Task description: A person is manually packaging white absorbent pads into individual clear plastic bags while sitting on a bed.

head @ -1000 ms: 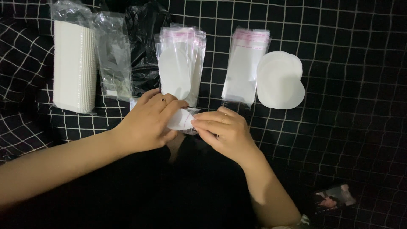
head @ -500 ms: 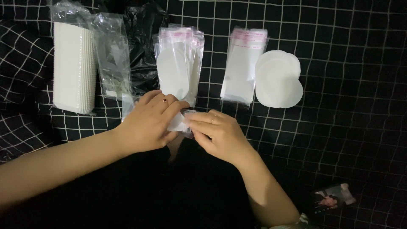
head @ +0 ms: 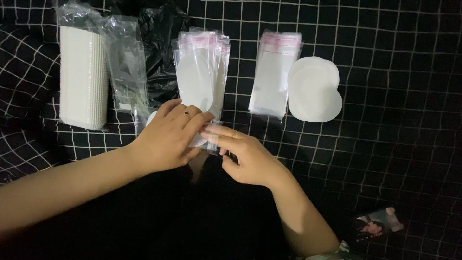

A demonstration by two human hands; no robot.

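We log: left hand point(head: 166, 137), right hand point(head: 245, 156) pinch clear sleeve point(head: 199, 139); filled sleeves point(head: 202, 72) stacked, loose discs point(head: 315, 89) remaining.

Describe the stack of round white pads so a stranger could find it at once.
On the black grid-patterned cloth, look along the far row of packets to its right end. The round white pads lie there, beside a clear sleeve stack: the only unwrapped, circular things.

Cloth point(head: 385, 159) under my hands: black w/ thin white grid. Clear sleeve point(head: 199, 139) betw. my fingers, see-through. Sleeve stacks point(head: 202, 72) clear w/ pink top strips. Round pads point(head: 315, 89) white. Tall pack point(head: 82, 77) at far left white in clear wrap. Bag point(head: 161, 53) glossy black.
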